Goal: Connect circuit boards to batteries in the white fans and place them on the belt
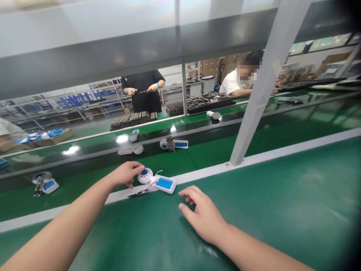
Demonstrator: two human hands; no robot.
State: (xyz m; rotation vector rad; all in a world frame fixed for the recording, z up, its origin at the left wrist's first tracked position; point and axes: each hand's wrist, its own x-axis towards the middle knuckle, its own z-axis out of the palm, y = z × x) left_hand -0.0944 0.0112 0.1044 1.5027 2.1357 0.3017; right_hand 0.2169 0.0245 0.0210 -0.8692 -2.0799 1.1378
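Observation:
My left hand (128, 174) reaches over the white rail and pinches the round head of a white plastic housing (146, 177). The rectangular part of this housing has a blue inside (165, 183) and points right, hanging over the rail. A thin white wire sticks up near its joint. Just below it, a dark narrow strip (139, 193) shows at the rail's edge; its kind is unclear. To the right, my right hand (201, 215) is held above the green worktop (270, 199), thumb and fingers apart, with nothing in it, close to the housing but not touching.
Similar housings lie on the green belt (205, 150), one with a black circuit board (170, 144) across it. A slanted white post (258, 90) stands at right. Beyond are stacked boards (134, 120) and co-workers (145, 90). A grey shelf (141, 41) crosses overhead.

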